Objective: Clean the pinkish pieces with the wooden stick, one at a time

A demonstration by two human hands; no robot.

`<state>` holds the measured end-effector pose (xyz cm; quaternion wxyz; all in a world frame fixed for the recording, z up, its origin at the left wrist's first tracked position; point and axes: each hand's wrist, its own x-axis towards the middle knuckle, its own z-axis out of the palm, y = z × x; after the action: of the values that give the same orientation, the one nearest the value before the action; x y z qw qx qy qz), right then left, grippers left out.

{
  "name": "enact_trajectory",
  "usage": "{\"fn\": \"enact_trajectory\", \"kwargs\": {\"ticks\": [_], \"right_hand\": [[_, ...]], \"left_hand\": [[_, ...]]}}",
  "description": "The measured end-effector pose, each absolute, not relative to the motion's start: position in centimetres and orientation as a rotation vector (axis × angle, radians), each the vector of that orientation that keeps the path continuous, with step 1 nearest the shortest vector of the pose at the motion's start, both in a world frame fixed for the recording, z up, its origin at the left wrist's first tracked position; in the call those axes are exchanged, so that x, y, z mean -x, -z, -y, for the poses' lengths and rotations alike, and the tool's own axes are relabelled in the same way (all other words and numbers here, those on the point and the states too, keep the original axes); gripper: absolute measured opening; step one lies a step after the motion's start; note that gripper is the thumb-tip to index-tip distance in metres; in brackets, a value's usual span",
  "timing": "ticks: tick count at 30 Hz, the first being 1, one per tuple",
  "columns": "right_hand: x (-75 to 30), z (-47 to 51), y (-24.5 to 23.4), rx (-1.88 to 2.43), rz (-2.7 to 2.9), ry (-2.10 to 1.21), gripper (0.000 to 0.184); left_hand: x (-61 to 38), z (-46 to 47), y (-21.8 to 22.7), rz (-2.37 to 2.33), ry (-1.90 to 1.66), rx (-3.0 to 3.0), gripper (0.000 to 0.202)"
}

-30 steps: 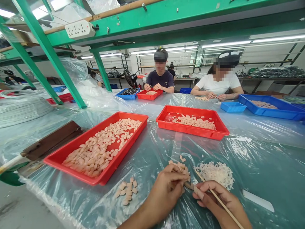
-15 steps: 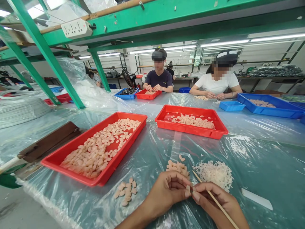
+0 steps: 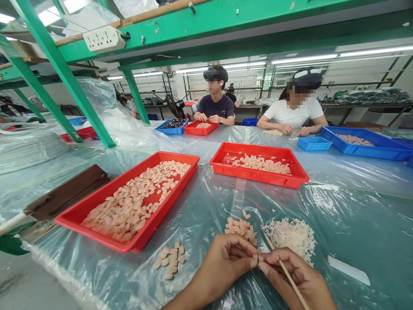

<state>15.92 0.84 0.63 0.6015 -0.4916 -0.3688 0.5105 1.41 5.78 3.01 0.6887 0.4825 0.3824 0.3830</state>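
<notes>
at the far left of the bench a coil of clear tubing (image 3: 32, 148) sits behind a brown slab (image 3: 67, 189), and beside the slab a long red tray (image 3: 130, 246) lies slantwise, filled over most of its floor with pale flat pieces. in front of that tray, on the plastic sheet, is a small loose group of similar pieces (image 3: 172, 259). across the bench a person in a dark shirt (image 3: 214, 107) has both hands at a smaller red tray. the left hand (image 3: 222, 262) reaches in from below, thumb and forefinger pinched at a small pale piece (image 3: 259, 258), which sits where the fingertips of both hands meet. just past the left hand lies a heap of tan pieces (image 3: 240, 227), and farther off a second red tray (image 3: 254, 175) carries more of them. the right hand (image 3: 298, 275) has its fingers closed round a thin stick (image 3: 293, 282), thumb and forefinger also at the piece; the stick's tip is beside a mound of white bits (image 3: 292, 234). to the right a flat white strip (image 3: 348, 270) lies on the sheet.
</notes>
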Motion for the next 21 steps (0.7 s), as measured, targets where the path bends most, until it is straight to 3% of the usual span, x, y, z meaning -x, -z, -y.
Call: {"fn": "enact_trajectory", "kwargs": {"ticks": [21], "right_hand": [[-16.1, -1.3, 0.3, 1.094, 0.891, -1.154, 0.028]], "left_hand": [[-1.4, -5.7, -2.8, -0.852, -0.848, -1.088, 0.027]]}}
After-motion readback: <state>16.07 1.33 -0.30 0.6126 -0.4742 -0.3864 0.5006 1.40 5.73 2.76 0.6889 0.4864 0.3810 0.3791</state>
